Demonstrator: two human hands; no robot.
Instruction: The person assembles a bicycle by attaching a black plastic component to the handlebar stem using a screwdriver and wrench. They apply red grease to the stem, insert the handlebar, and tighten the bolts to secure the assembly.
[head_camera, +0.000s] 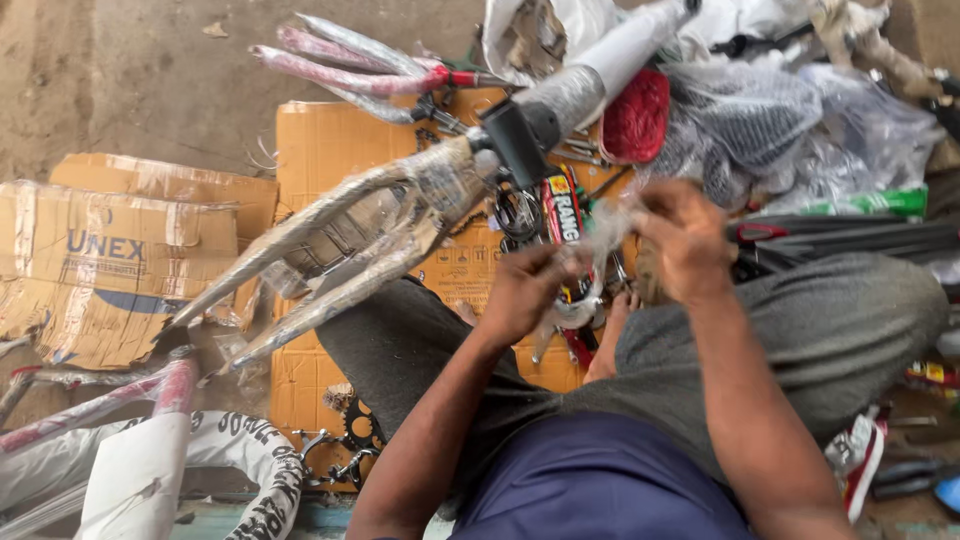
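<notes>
Plastic wrap: a thin clear plastic wrapping (605, 225) is stretched between both hands, above the person's lap, just in front of the bicycle frame's head end.
Left hand: left hand (530, 290) has its fingers closed together on the lower end of the clear wrapping.
Right hand: right hand (685, 235) has its fingers pinched on the upper end of the same wrapping, raised slightly above the left hand.
Bicycle frame: wrapped bicycle frame (400, 215) lies tilted across the person's left knee, its tubes covered in clear film, its black head part near the hands.
Cardboard sheet: flattened brown cardboard (325, 150) lies on the floor under the frame.
Cardboard box: a torn box (100, 265) lies further out on the floor, beyond the frame.
Red part: a red ribbed part (635, 118) lies beyond the hands, beside bagged items.
Chainring: a black toothed chainring (358, 428) lies on the cardboard near the left elbow.
Tyre: a paper-wrapped tyre (255, 460) lies at the near edge of the view.
</notes>
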